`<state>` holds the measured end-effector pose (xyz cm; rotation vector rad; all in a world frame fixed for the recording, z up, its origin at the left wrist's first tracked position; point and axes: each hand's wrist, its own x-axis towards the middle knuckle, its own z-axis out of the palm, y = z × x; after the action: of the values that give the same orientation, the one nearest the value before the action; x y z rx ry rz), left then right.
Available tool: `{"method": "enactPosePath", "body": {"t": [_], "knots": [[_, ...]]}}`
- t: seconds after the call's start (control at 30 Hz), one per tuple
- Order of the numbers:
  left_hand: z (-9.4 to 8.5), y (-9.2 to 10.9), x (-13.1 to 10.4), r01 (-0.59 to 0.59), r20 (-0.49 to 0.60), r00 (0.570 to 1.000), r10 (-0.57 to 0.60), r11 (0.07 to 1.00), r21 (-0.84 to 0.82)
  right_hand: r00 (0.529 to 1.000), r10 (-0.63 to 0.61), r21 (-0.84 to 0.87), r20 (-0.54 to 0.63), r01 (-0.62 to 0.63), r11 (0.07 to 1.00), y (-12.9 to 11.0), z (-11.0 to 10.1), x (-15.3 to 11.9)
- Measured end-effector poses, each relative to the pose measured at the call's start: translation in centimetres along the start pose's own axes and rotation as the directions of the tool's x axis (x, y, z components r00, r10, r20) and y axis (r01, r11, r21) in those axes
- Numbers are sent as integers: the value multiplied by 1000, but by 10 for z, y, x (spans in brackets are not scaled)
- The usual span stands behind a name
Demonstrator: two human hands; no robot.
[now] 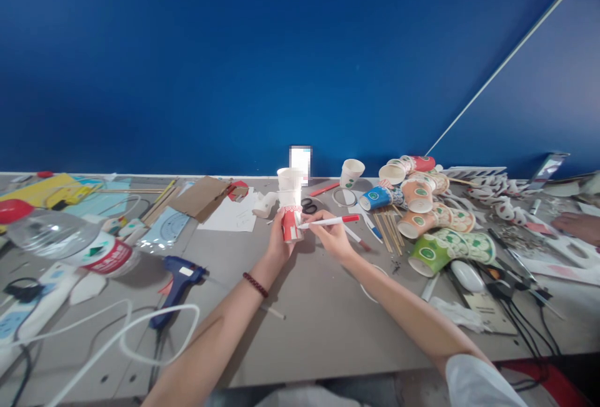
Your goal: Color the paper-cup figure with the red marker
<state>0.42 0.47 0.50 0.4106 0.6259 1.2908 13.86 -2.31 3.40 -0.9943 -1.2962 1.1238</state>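
Observation:
My left hand is wrapped round a red and white paper cup, holding it above the table. A white paper cup shows directly above the red one; I cannot tell whether they are joined. In my right hand a white marker with a red end is pinched, its tip at the red cup's side. Just behind the hands lie black-handled scissors. A white cup on its side rests left of the held cup.
Several patterned paper cups lie heaped at right, near wooden sticks. A blue glue gun, a large plastic bottle and a power strip with loose cables occupy the left. Another person's hand is at far right.

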Motion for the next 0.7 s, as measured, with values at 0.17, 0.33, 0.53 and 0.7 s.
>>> {"method": "enactPosePath", "body": {"t": [0.17, 0.33, 0.53, 0.7], "knots": [[-1, -2, 1, -8, -25, 1000, 8, 1000, -21, 1000, -15, 11, 13, 15, 1000, -1, 1, 0], [0, 0, 0, 5, -13, 1000, -4, 1000, 8, 1000, -17, 20, 6, 17, 1000, 0, 0, 0], [0, 2, -2, 12, -28, 1000, -11, 999, 43, 997, -8, 32, 74, 6, 999, 4, -2, 0], [0, 3, -2, 35, -33, 999, -33, 998, 49, 999, -27, 62, 47, 24, 998, 9, -4, 1]]}}
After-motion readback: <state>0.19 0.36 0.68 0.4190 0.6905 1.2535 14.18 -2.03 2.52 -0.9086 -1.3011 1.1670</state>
